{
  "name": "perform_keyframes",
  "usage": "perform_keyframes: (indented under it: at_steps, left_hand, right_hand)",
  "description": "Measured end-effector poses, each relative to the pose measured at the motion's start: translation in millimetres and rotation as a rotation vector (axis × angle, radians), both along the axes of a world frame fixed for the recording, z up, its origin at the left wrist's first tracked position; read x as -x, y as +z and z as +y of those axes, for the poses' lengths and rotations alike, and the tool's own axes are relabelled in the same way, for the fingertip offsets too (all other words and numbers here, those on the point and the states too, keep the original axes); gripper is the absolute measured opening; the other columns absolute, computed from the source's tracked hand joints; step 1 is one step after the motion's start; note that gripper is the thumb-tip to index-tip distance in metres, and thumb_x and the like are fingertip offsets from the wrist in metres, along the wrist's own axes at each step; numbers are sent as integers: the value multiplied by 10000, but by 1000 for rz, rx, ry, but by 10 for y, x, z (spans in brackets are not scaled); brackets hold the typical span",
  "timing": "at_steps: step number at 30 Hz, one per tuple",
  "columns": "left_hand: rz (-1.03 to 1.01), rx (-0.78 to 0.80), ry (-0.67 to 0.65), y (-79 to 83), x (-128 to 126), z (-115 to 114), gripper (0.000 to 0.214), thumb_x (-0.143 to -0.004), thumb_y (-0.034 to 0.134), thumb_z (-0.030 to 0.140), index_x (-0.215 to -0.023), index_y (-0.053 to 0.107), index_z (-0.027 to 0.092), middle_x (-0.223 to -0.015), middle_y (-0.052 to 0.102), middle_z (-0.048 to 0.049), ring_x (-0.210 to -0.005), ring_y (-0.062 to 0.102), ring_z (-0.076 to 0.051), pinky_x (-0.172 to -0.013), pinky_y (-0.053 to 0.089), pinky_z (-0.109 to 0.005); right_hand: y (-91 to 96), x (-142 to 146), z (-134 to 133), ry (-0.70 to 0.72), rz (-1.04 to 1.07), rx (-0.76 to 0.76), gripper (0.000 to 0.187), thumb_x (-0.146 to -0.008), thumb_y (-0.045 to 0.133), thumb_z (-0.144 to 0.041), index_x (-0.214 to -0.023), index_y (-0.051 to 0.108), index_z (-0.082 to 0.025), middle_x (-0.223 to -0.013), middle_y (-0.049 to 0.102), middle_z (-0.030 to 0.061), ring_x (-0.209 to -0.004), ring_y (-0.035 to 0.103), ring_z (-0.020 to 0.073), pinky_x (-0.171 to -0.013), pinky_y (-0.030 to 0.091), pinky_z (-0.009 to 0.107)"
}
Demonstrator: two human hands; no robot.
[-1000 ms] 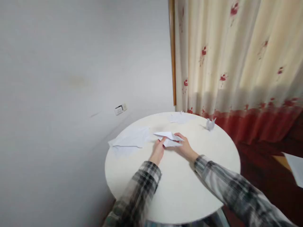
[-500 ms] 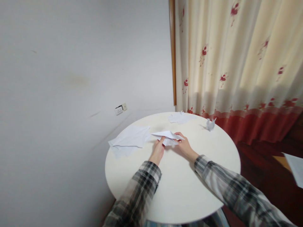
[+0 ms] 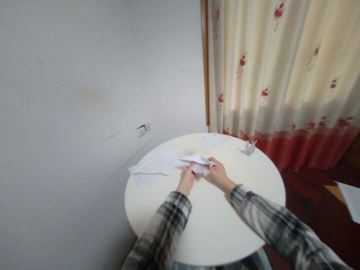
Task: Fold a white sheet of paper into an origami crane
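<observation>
Between my two hands, just over the middle of the round white table [image 3: 213, 225], is a folded sheet of white paper [image 3: 198, 160] with pointed ends to left and right. My left hand [image 3: 188, 178] pinches its lower edge, thumb on top and fingers underneath. At the paper's right end, my right hand [image 3: 218, 171] grips it between thumb and fingers. A lower flap of the paper hangs open between the hands. Some of the fingertips are hidden behind the paper.
Loose white sheets [image 3: 154, 163] lie at the table's left edge. More paper pieces [image 3: 212, 140] rest at the back. A folded paper figure [image 3: 249, 148] stands at the back right. Behind are a wall with a socket [image 3: 141, 131] and a floral curtain [image 3: 261, 75].
The folded paper has shifted slightly to the left and its right point has drawn in. Both hands keep their hold with small finger movements.
</observation>
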State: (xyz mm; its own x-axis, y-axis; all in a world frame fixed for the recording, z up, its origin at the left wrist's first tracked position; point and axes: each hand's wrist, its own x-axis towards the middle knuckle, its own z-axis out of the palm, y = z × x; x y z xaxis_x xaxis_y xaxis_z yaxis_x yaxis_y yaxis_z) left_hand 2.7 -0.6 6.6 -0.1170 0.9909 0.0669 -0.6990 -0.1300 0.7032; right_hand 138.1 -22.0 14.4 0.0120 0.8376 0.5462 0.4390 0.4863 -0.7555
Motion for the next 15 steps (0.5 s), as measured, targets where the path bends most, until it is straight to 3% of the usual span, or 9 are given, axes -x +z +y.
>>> perform_keyframes:
  at_steps: [15]
  left_hand:
    - [-13,29,33,-31,12,50,77,-706,615,157,-778,592,139,-768,668,-20,-694,610,-120,-753,446,-258]
  right_hand:
    - [28,15,-9,-44,-80,-22,209,-749,506,-358,-862,588,-203,-764,630,11,-700,567,144,-652,424,249]
